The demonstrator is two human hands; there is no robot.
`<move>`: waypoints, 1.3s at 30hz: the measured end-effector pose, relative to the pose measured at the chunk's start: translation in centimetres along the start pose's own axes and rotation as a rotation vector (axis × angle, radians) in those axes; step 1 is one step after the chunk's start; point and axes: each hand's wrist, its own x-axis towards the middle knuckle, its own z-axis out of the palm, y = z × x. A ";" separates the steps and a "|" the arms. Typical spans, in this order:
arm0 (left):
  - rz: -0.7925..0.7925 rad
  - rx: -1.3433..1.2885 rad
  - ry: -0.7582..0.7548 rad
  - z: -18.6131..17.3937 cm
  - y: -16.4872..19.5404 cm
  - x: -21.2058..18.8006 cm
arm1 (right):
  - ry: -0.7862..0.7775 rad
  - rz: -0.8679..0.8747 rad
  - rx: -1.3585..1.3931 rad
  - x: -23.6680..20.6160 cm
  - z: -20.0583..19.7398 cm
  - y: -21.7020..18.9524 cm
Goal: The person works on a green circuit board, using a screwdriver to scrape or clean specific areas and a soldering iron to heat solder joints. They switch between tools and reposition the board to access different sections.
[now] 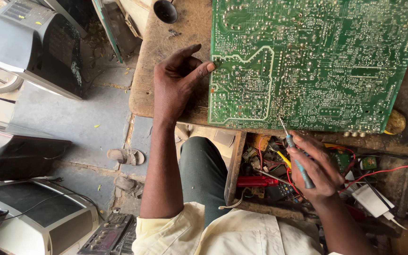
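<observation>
A large green circuit board point(317, 61) lies solder side up on a worn wooden workbench point(185, 28). My left hand point(178, 82) rests on the bench at the board's left edge, with the thumb tip touching that edge. My right hand point(315, 167) is shut on a thin tool with a blue-grey handle point(298, 163). Its metal tip point(282, 123) touches the board near the lower edge.
An open drawer point(279, 179) under the bench holds red and yellow wires, a red tool and small parts. A dark cup point(165, 10) stands on the bench's far side. Old television sets point(34, 42) and a player point(38, 217) stand on the floor at left, beside a sandal point(126, 156).
</observation>
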 end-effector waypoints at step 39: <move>-0.012 0.011 0.048 0.0 -0.2 0.0 | 0.164 0.202 0.142 -1.7 -1.1 0.1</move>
